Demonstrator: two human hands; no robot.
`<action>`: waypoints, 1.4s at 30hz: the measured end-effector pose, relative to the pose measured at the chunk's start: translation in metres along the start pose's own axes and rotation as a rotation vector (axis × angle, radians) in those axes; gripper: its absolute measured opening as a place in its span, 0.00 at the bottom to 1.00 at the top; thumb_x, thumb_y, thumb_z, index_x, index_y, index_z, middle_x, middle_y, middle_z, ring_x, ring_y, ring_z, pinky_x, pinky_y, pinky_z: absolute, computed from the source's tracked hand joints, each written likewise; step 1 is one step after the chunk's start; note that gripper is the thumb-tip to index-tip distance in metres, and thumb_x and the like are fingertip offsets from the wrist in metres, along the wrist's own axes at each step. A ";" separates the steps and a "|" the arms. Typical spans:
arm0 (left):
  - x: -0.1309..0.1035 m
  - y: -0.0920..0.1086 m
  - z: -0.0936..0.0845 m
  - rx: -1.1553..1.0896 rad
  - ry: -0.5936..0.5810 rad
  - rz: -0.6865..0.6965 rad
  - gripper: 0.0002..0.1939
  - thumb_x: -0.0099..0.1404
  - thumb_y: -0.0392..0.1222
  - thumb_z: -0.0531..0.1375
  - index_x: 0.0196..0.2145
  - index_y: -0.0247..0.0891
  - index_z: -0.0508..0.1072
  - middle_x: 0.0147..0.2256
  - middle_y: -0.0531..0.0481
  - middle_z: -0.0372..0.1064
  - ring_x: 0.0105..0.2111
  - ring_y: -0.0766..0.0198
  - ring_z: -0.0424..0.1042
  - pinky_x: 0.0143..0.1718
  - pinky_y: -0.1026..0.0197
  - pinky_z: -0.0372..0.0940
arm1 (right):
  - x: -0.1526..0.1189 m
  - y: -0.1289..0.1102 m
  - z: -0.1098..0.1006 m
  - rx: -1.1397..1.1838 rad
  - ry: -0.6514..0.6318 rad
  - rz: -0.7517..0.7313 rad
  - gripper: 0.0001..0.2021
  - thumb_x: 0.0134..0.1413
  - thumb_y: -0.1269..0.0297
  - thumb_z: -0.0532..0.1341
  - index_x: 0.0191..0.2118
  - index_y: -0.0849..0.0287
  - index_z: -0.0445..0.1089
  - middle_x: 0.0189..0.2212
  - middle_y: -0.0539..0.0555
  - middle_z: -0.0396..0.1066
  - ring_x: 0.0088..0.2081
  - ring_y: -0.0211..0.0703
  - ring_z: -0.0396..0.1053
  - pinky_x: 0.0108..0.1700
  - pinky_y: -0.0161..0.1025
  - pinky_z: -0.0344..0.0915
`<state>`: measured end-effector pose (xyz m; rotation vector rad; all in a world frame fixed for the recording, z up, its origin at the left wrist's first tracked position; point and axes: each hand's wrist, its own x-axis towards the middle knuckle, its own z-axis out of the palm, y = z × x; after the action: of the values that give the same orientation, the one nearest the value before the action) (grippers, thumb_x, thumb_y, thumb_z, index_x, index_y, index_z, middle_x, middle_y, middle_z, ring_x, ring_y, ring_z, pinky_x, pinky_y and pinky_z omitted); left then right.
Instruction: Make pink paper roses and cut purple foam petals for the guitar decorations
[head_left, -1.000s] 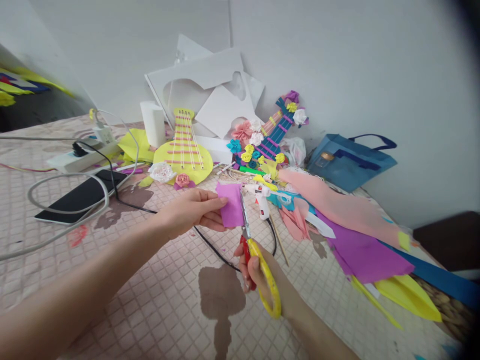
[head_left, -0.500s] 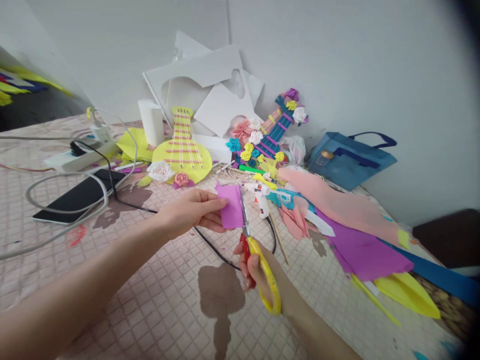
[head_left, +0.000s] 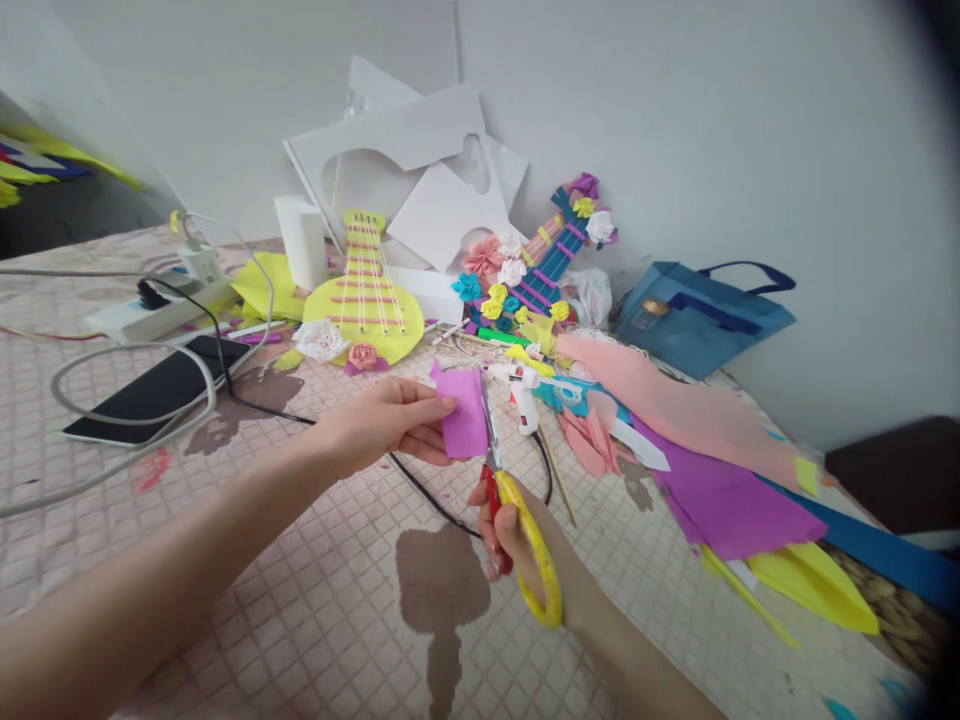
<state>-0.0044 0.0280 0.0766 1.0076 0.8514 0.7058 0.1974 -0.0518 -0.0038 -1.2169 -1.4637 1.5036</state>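
Observation:
A small purple crepe paper piece (head_left: 466,425) is pinched between the thumb and fingers of my left hand (head_left: 397,415), held above the table. My right hand (head_left: 510,530) grips scissors (head_left: 534,570) with one yellow and one red handle. Their blades point away from me and lie along the paper's right edge; whether they are cutting into it I cannot tell. Just beyond the blades lies a white glue gun (head_left: 523,400) with a black cord. Behind my left hand stands a yellow paper guitar (head_left: 364,300) with white strings and paper flowers at its base.
A blue flower-covered guitar (head_left: 547,270) leans near white cut-out boards (head_left: 405,130). Crepe sheets in pink (head_left: 675,400) and purple (head_left: 735,500) lie right, before a blue bag (head_left: 705,320). A black tablet (head_left: 157,395), looping cables and a power strip (head_left: 157,312) occupy the left.
Hardly anything differs. Both hands, the paper and the scissors keep nearly the same positions, and the view has shifted very slightly.

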 end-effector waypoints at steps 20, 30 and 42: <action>0.001 -0.001 0.000 -0.002 0.001 -0.013 0.11 0.58 0.44 0.66 0.27 0.31 0.76 0.27 0.44 0.78 0.25 0.64 0.77 0.30 0.65 0.73 | -0.003 -0.010 0.000 -0.076 0.001 0.012 0.30 0.51 0.32 0.49 0.41 0.57 0.60 0.22 0.43 0.54 0.20 0.30 0.53 0.21 0.31 0.63; 0.002 -0.002 0.000 -0.014 -0.010 -0.006 0.11 0.57 0.44 0.66 0.27 0.31 0.76 0.27 0.44 0.78 0.25 0.64 0.77 0.30 0.65 0.73 | -0.002 -0.004 -0.001 -0.071 0.004 -0.024 0.29 0.53 0.33 0.49 0.41 0.57 0.61 0.22 0.43 0.53 0.19 0.30 0.53 0.20 0.31 0.63; 0.001 -0.003 -0.001 -0.011 -0.025 0.002 0.11 0.57 0.44 0.66 0.28 0.32 0.76 0.27 0.44 0.78 0.26 0.63 0.77 0.30 0.65 0.74 | -0.001 -0.001 0.000 -0.009 0.021 0.022 0.33 0.46 0.28 0.50 0.40 0.56 0.61 0.21 0.42 0.54 0.18 0.30 0.53 0.19 0.31 0.62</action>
<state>-0.0043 0.0285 0.0730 1.0052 0.8243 0.6980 0.1978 -0.0523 -0.0022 -1.2540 -1.4493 1.4963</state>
